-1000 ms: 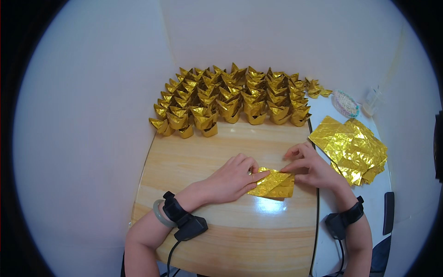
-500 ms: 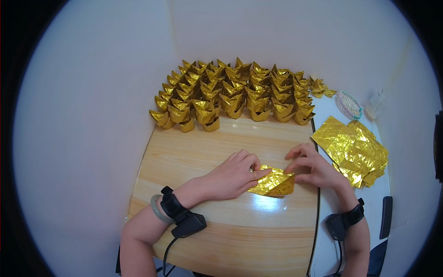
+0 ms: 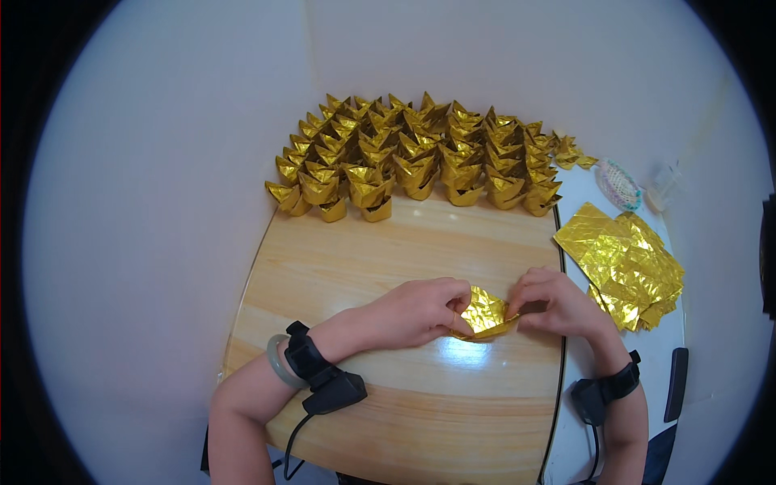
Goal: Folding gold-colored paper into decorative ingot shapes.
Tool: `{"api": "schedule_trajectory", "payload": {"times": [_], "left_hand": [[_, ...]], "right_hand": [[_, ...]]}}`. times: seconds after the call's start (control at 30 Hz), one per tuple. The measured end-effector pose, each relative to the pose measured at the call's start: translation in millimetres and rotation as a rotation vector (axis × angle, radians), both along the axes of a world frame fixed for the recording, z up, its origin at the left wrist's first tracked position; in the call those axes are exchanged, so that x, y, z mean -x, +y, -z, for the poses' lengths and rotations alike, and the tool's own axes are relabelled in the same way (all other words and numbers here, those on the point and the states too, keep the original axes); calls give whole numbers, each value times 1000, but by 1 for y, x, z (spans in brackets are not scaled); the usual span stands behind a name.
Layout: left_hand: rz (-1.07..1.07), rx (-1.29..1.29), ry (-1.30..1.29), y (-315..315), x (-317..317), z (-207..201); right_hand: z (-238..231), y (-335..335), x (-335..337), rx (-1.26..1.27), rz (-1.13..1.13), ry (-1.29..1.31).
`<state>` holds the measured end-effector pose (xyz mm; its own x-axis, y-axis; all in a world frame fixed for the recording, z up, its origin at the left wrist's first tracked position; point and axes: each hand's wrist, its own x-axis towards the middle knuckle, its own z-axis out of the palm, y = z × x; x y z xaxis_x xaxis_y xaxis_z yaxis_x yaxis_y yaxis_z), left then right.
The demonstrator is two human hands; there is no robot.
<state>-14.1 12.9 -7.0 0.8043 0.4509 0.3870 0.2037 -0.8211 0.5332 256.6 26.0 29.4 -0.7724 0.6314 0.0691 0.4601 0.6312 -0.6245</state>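
A partly folded sheet of gold foil paper [image 3: 487, 311] lies low over the wooden table, held between my two hands. My left hand [image 3: 432, 311] pinches its left end, thumb toward me. At the right end, my right hand [image 3: 546, 301] has thumb and fingers closed on the paper's corner. Along the near side runs a folded edge. Beyond my hands stand several rows of folded gold paper ingots [image 3: 416, 162], stacked in one another. To the right of my right hand lies a loose pile of flat, creased gold foil sheets [image 3: 618, 263].
The wood-grain table [image 3: 339, 259] meets a white surface [image 3: 578, 396] along a dark seam at right. On the white part are a woven oval basket [image 3: 620, 186], a clear plastic cup [image 3: 664, 190] and small gold pieces [image 3: 572, 152]. Pale walls close in the left and back.
My right fingers have come down onto the paper's right corner and closed. The near flap is now turned up, and my left hand has moved from pressing the sheet to pinching its end.
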Motion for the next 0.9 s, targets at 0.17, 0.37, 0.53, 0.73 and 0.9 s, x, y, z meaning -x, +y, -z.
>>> {"api": "schedule_trajectory", "payload": {"times": [0.17, 0.37, 0.53, 0.73, 0.9], "left_hand": [[0, 38, 0, -1, 4, -6], [-58, 39, 11, 0, 2, -5], [-81, -64, 128, -5, -3, -7], [-93, -77, 134, -6, -6, -3], [-75, -54, 153, -5, -4, -2]], "right_hand": [[4, -3, -1, 140, 162, 50], [-7, -15, 18, 192, 351, -104], [-5, -23, 22, 21, 349, -154], [-4, -28, 25, -88, 369, -203], [-9, -25, 21, -95, 420, -288]]}}
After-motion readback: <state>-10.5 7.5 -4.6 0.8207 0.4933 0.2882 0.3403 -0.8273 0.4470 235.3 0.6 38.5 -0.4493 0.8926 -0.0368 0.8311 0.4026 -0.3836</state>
